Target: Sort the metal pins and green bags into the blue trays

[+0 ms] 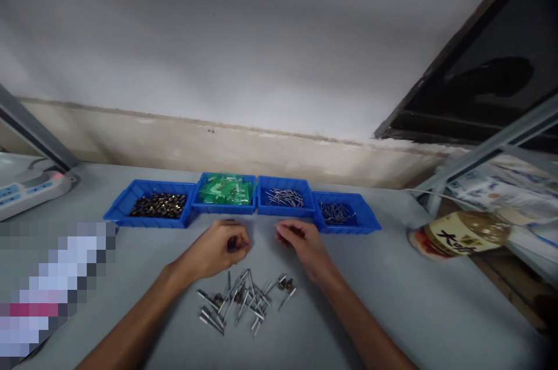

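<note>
My left hand (217,251) is curled over the grey table, fingers closed round a small dark part I cannot make out. My right hand (303,245) rests just to its right, fingers bent inward and pressed together; what they hold, if anything, is hidden. Right below both hands lies a pile of metal pins (244,299) with a couple of small dark pieces among them. Beyond the hands stand four blue trays in a row: one with dark parts (120,207), one with green bags (200,191), and two with metal pins (261,189) (368,221).
A white device with buttons (30,187) sits at the far left. A brown bottle (462,234) lies on its side at the right, by a metal frame and shelf with packets. A wall runs behind the trays. A blurred patch covers the lower left.
</note>
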Available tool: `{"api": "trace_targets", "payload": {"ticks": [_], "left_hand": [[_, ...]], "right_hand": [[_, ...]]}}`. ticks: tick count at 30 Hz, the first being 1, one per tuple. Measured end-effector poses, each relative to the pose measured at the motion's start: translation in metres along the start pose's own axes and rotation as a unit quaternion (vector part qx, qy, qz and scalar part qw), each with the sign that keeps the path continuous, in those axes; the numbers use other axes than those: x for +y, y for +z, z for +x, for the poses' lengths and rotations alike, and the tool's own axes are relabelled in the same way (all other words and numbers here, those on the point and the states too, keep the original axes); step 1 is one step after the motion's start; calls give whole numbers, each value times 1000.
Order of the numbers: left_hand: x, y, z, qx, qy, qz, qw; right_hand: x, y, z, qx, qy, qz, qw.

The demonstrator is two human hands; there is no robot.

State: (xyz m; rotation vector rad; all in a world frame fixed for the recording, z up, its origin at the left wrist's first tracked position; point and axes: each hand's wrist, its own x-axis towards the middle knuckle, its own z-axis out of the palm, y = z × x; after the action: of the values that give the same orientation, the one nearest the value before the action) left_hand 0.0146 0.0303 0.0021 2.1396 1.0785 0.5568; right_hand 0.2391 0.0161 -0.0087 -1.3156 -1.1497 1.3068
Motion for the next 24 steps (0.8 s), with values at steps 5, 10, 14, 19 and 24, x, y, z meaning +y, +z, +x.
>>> {"api": "trace_targets", "payload": {"ticks": [5, 10, 14, 19, 24], "left_hand": [[-1, -13, -6, -85, -13, -12, 996], [-1, -25, -7, -165, -44, -36, 985], [-1, -30, -7, -181, -55, -36, 981], [-8, -26, -8, -129, -24, 12, 991], [-5, -13, -4, -56, 22, 37, 997]], "right_hand": [[6, 2, -1, -69, -62, -148, 985], [3, 2, -3, -93, -98, -220, 966], [2, 2, -4, -97, -96, -231, 963], [2, 3, -3, -100, -117, -238, 959], [2, 6, -5, -103, -146, -255, 950]]}}
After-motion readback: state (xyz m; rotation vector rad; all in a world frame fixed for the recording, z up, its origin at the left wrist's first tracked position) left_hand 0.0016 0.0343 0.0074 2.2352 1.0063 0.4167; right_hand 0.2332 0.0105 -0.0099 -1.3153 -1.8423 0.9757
